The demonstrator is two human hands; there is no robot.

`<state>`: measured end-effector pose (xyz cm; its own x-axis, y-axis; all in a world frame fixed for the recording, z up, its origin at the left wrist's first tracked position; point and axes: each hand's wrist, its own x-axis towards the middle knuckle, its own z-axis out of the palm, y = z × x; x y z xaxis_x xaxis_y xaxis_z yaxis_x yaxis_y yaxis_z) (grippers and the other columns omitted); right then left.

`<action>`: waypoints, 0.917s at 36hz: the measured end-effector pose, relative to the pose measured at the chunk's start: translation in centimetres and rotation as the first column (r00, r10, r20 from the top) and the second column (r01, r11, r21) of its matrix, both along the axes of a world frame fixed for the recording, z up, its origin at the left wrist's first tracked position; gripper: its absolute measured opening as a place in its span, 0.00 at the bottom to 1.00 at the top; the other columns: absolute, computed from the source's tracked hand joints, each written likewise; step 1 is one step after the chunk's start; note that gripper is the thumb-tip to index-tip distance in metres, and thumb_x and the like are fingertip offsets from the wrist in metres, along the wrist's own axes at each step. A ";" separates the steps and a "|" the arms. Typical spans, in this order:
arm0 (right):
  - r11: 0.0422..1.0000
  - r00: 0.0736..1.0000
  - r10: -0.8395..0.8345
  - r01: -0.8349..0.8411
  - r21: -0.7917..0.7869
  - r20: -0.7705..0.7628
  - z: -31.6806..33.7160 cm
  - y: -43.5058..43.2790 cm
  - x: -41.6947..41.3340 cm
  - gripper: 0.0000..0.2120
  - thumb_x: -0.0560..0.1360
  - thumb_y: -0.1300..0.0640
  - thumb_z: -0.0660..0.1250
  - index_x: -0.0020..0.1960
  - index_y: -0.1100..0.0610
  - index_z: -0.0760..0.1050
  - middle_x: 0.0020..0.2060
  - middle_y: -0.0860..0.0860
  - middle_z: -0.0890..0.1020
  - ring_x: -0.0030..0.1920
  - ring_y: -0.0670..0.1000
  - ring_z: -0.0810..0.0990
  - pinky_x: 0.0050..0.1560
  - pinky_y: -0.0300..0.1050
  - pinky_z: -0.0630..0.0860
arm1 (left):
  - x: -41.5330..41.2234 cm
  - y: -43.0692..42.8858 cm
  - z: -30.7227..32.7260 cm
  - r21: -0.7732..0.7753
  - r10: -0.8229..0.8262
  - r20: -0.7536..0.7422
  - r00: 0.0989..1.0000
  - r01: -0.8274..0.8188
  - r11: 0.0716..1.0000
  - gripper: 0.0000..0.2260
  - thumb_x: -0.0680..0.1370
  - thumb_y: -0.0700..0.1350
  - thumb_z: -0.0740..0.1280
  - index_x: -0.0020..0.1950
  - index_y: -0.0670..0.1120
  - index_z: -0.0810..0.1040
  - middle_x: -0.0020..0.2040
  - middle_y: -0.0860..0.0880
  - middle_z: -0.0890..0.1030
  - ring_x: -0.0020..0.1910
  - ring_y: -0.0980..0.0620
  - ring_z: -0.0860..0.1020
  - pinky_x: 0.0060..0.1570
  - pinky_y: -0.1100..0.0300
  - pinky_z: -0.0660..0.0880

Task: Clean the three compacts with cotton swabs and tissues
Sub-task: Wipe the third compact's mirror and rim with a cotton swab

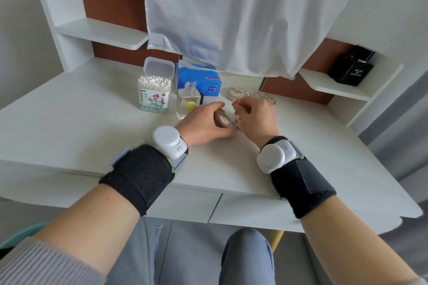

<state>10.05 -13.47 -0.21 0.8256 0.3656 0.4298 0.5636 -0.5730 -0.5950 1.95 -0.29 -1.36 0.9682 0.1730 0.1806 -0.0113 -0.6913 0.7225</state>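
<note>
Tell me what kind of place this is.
Most likely a dressing table in a home, perhaps a bedroom. A white desk with built-in shelves holds a cotton swab box, a tissue pack and two round compacts, and a black perfume box sits on the right shelf.
</note>
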 end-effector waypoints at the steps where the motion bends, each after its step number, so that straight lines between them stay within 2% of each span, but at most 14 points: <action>1: 1.000 1.000 -0.014 0.014 0.009 0.006 0.0 0.3 0.1 0.05 0.75 0.58 0.67 0.45 0.55 0.82 0.35 0.51 0.83 0.38 0.53 0.80 0.42 0.43 0.73 | 0.0 0.0 0.0 -0.001 -0.001 -0.001 1.000 0.001 1.000 0.37 0.70 0.55 0.74 0.74 0.46 0.64 0.67 0.49 0.74 0.65 0.53 0.72 0.59 0.67 0.64; 4: 0.997 0.999 -0.043 0.043 0.064 -0.011 0.3 1.1 0.0 0.04 0.73 0.59 0.68 0.44 0.55 0.82 0.35 0.52 0.84 0.37 0.55 0.82 0.46 0.50 0.78 | 0.1 0.1 -0.1 -0.020 0.010 -0.007 1.000 -0.010 1.000 0.39 0.69 0.55 0.75 0.75 0.47 0.62 0.68 0.49 0.73 0.66 0.52 0.71 0.60 0.66 0.65; 7: 0.993 0.999 -0.041 0.043 0.112 -0.016 0.8 2.0 -0.5 0.04 0.72 0.58 0.68 0.44 0.54 0.82 0.35 0.51 0.84 0.35 0.52 0.83 0.45 0.50 0.79 | 0.1 -0.1 0.1 -0.055 0.016 -0.020 1.000 -0.017 0.998 0.43 0.66 0.57 0.75 0.76 0.49 0.60 0.66 0.50 0.76 0.64 0.51 0.74 0.64 0.58 0.69; 9: 0.988 0.999 -0.023 0.027 0.150 -0.029 1.1 2.4 -1.1 0.03 0.72 0.58 0.69 0.43 0.54 0.82 0.33 0.50 0.84 0.33 0.51 0.83 0.44 0.49 0.79 | 0.0 -0.1 0.1 -0.075 0.014 -0.020 1.000 -0.016 0.997 0.44 0.61 0.61 0.73 0.74 0.52 0.62 0.60 0.52 0.79 0.60 0.52 0.77 0.62 0.54 0.73; 13: 0.986 1.000 0.017 -0.016 0.167 -0.006 1.5 2.3 -2.0 0.02 0.71 0.57 0.71 0.40 0.54 0.81 0.32 0.48 0.83 0.36 0.49 0.82 0.45 0.49 0.78 | 0.1 0.1 0.1 -0.068 0.002 -0.006 1.000 -0.003 0.998 0.35 0.60 0.58 0.73 0.66 0.56 0.69 0.53 0.56 0.81 0.55 0.54 0.79 0.58 0.53 0.75; 15: 0.983 0.998 0.056 -0.055 0.174 -0.003 1.5 1.8 -2.4 0.02 0.71 0.57 0.71 0.40 0.56 0.81 0.34 0.48 0.83 0.36 0.47 0.82 0.44 0.47 0.78 | 0.1 0.2 0.1 -0.059 0.000 -0.013 1.000 -0.001 0.998 0.31 0.63 0.55 0.74 0.65 0.56 0.70 0.53 0.55 0.81 0.54 0.53 0.78 0.57 0.54 0.75; 17: 0.975 0.992 0.118 -0.109 0.194 -0.036 1.5 1.0 -2.9 0.02 0.71 0.59 0.71 0.41 0.58 0.81 0.34 0.49 0.84 0.34 0.46 0.82 0.43 0.45 0.79 | 0.0 0.0 0.2 -0.052 -0.006 -0.025 1.000 0.005 0.999 0.31 0.63 0.57 0.74 0.64 0.55 0.70 0.52 0.55 0.81 0.53 0.53 0.78 0.56 0.54 0.75; 20: 0.959 0.975 0.212 -0.194 0.206 -0.068 1.4 -0.1 -3.4 0.03 0.72 0.61 0.71 0.40 0.59 0.79 0.35 0.50 0.84 0.34 0.49 0.83 0.43 0.48 0.80 | 0.1 0.0 0.2 -0.047 -0.010 -0.051 0.999 0.008 0.999 0.40 0.61 0.63 0.72 0.69 0.52 0.67 0.54 0.54 0.80 0.57 0.51 0.78 0.58 0.55 0.74; 23: 0.937 0.954 0.285 -0.258 0.235 -0.091 1.2 -1.2 -3.8 0.07 0.73 0.64 0.69 0.39 0.55 0.77 0.35 0.51 0.83 0.34 0.53 0.83 0.42 0.48 0.80 | 0.0 0.0 0.2 -0.048 0.000 -0.071 0.998 -0.003 0.999 0.43 0.66 0.58 0.76 0.75 0.48 0.60 0.62 0.51 0.78 0.63 0.51 0.74 0.60 0.61 0.69; 25: 0.927 0.944 0.312 -0.277 0.253 -0.110 1.2 -2.0 -3.9 0.10 0.74 0.66 0.68 0.38 0.53 0.75 0.34 0.48 0.82 0.31 0.51 0.81 0.37 0.42 0.77 | -0.1 0.0 0.1 -0.051 0.001 -0.071 0.997 -0.005 0.999 0.45 0.67 0.57 0.76 0.77 0.48 0.56 0.67 0.50 0.74 0.67 0.51 0.71 0.62 0.62 0.65; 28: 0.927 0.939 0.317 -0.275 0.256 -0.138 1.3 -3.0 -3.9 0.10 0.74 0.67 0.67 0.38 0.54 0.75 0.32 0.47 0.81 0.29 0.48 0.79 0.33 0.32 0.71 | -0.2 -0.1 0.2 -0.043 -0.009 -0.063 0.998 0.006 0.999 0.45 0.68 0.57 0.76 0.78 0.48 0.55 0.70 0.48 0.72 0.69 0.50 0.69 0.63 0.63 0.64; 33: 0.944 0.940 0.282 -0.236 0.232 -0.193 1.1 -4.1 -3.2 0.07 0.75 0.66 0.67 0.40 0.57 0.77 0.35 0.54 0.83 0.30 0.51 0.78 0.32 0.32 0.69 | -0.3 -0.1 0.3 -0.058 -0.006 -0.058 0.998 0.002 0.998 0.44 0.68 0.54 0.76 0.77 0.46 0.57 0.70 0.48 0.71 0.69 0.51 0.68 0.63 0.65 0.62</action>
<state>6.88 -17.62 0.92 0.7960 0.5041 0.3351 0.5174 -0.2794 -0.8088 1.68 -0.38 -1.08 0.9775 0.1776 0.1137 0.0293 -0.6483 0.7608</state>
